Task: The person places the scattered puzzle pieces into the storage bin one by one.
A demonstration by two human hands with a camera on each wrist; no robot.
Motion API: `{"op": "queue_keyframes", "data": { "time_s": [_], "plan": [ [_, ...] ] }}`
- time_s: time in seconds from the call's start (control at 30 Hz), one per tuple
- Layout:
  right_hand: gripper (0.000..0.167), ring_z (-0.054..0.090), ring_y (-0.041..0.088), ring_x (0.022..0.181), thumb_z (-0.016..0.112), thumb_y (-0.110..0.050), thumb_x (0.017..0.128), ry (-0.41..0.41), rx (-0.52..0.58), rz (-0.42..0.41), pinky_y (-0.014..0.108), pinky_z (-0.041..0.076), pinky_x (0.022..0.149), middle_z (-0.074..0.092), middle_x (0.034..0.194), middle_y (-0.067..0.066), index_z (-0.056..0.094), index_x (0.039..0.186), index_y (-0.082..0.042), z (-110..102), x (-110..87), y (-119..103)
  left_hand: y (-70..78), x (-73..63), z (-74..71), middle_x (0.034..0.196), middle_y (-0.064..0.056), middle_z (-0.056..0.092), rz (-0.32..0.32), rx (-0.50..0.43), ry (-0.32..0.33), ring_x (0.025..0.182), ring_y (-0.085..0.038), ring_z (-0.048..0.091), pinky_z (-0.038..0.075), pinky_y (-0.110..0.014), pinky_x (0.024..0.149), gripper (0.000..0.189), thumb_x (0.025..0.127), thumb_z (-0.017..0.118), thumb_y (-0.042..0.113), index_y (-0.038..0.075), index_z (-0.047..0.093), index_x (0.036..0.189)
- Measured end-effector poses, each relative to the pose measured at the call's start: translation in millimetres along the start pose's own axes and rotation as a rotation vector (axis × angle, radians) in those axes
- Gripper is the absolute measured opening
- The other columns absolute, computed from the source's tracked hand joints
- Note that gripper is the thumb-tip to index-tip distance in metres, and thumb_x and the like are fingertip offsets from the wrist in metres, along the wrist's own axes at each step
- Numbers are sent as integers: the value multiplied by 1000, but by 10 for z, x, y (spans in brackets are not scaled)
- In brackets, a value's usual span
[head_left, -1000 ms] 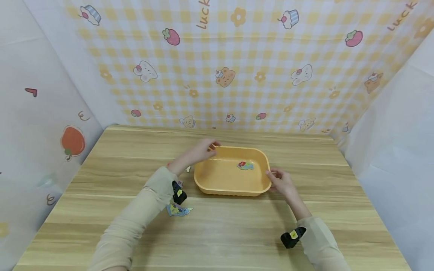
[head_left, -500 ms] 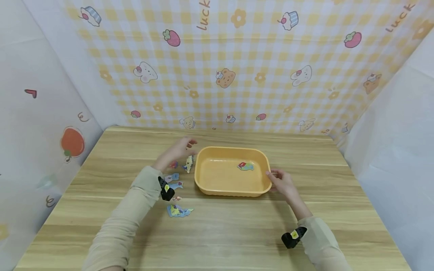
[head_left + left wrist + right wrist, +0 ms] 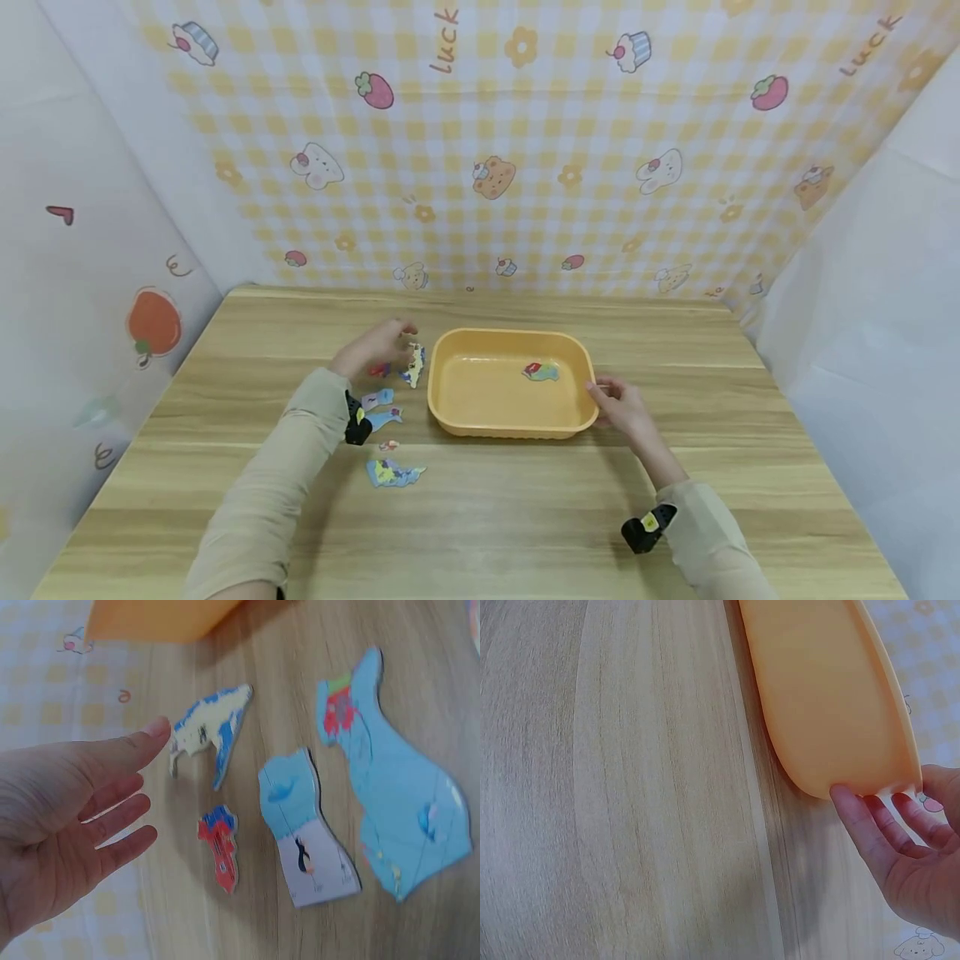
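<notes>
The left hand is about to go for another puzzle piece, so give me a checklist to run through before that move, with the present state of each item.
1. Left hand free to pick: ok, fingers straight, holding nothing.
2. Nearest piece, the white and blue piece, uncovered on the table: ok, just beyond the fingertips.
3. Red piece lies apart from its neighbours: ok.
4. Tray steadied: ok, right hand touches its right rim.
5. Room in the tray: ok, only one piece in the tray.
6. Pieces hidden under the left sleeve: cannot tell.
</notes>
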State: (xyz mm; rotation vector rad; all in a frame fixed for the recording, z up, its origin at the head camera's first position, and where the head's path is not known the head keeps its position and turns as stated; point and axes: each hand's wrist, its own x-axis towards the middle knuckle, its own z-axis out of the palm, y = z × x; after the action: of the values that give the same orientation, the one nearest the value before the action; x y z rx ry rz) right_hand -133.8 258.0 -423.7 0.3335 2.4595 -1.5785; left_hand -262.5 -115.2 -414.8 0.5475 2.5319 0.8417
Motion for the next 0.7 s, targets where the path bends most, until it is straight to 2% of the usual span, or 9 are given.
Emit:
{"op": "queue_keyframes", "data": {
  "time_s": [0.13,0.33,0.5,0.7],
  "plan": [
    [46,64,17,79,49,-24,94,0,5,2,36,57,71,55,110,26,42,127,8,12,-7,3,-57,-29,8,129,-26,45,4,55,-25,120,-40,42,35,-51,104,56,79,67,7,-6,42,127],
    [45,64,15,76,49,-23,94,15,12,-1,34,57,68,54,110,27,44,126,8,21,9,9,-114,6,29,125,-23,42,13,146,-54,118,-38,41,35,-51,103,62,74,74,16,-3,45,125],
    [48,63,13,74,50,-25,94,17,9,0,30,57,65,55,109,26,42,127,9,19,16,18,-118,30,57,122,-20,38,-12,189,-71,115,-35,39,37,-50,101,62,72,76,20,1,46,123],
    [47,64,14,74,50,-25,94,27,19,-3,29,57,64,55,109,25,44,126,8,29,20,23,-88,66,41,108,-15,40,-51,197,-85,99,-28,40,43,-41,88,53,71,77,20,-1,48,110]
  ]
}}
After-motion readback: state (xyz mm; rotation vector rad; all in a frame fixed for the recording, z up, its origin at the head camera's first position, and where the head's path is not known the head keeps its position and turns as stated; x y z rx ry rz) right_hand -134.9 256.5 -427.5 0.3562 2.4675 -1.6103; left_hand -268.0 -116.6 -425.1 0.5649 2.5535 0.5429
